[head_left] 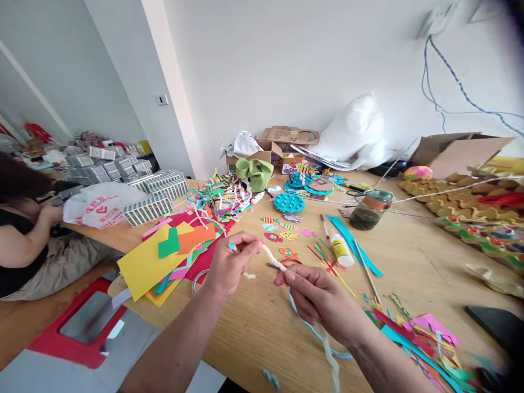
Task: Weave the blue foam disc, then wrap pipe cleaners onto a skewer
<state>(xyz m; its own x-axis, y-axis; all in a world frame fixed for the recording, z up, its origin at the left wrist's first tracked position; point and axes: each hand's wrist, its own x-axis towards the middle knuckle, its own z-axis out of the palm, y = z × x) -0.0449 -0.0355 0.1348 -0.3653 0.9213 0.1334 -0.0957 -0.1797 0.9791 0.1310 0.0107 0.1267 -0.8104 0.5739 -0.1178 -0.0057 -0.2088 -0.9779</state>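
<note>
A strand of thick white yarn (269,254) stretches between my two hands above the table. My left hand (234,261) pinches one end of it between thumb and fingers, and a short white tail shows below those fingers. My right hand (321,297) is closed on the other part, with a long length hanging beneath it. Just beyond the right fingertips are red-handled scissors (290,261), partly hidden. A light blue cord (305,322) curves over the table under my right hand. Small painted fish cutouts (289,236) lie past the hands.
Colored paper sheets (145,259) overlap at left. A glue bottle (341,250), a wooden stick (367,272) and a glass jar (370,210) stand or lie to the right. Egg cartons (454,202) fill the far right. Another person (24,240) sits at left by a plastic bag (100,204).
</note>
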